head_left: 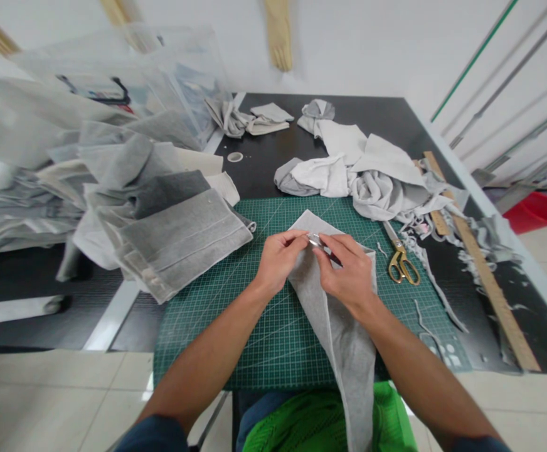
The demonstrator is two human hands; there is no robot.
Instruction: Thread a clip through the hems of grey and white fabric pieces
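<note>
A long piece of grey fabric [353, 333] lies over the cutting mat and hangs off the front edge of the table. At its upper part, my left hand [278, 260] is closed, thumb and fingers pinching the fabric's edge. Close beside it, my right hand [349, 270] is closed around a small shiny metal tool [314, 240], whose tip points towards the left fingertips. The tool's exact kind is hard to make out, as the fingers cover most of it. Gold-handled scissors [403, 263] rest on the mat to the right of my hands.
A green cutting mat [217, 333] covers the table's front. Left is a heap of grey fabric pieces [184, 232] before a clear plastic bin [160, 69]. Crumpled cloth [381, 188], scraps and a wooden ruler [490, 282] lie right. A tape roll [235, 157] sits behind.
</note>
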